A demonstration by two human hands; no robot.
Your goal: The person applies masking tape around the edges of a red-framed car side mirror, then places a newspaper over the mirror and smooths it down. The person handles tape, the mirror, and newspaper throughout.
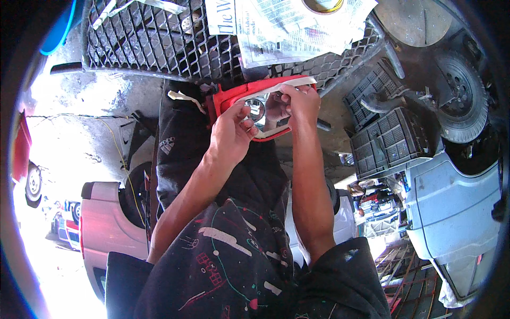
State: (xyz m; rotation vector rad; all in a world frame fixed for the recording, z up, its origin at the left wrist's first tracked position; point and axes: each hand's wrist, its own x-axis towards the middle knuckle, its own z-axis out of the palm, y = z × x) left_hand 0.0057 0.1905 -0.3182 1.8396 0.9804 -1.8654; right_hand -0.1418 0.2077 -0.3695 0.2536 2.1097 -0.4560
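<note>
A red car side mirror (217, 99) rests across my lap, its reflective glass (274, 118) facing up. Pale masking tape (303, 82) runs along the upper edge between red housing and glass, and also along the lower rim. My left hand (231, 131) is at the mirror's left side, fingers curled over the rim onto the glass. At the upper right, my right hand (303, 106) pinches the tape at the edge, thumb and fingers close together. The glass reflects fingers and a bright round shape. A loose twisted tape strip (186, 98) hangs at the mirror's left.
Ahead is a black metal mesh table (143, 40) with newspaper sheets (287, 32) and a tape roll (322, 5) on it. Black plastic crates (390, 141) and a wheel (461, 97) stand at right, beside a light blue car body panel (454, 207). A pale vehicle (114, 218) is at left.
</note>
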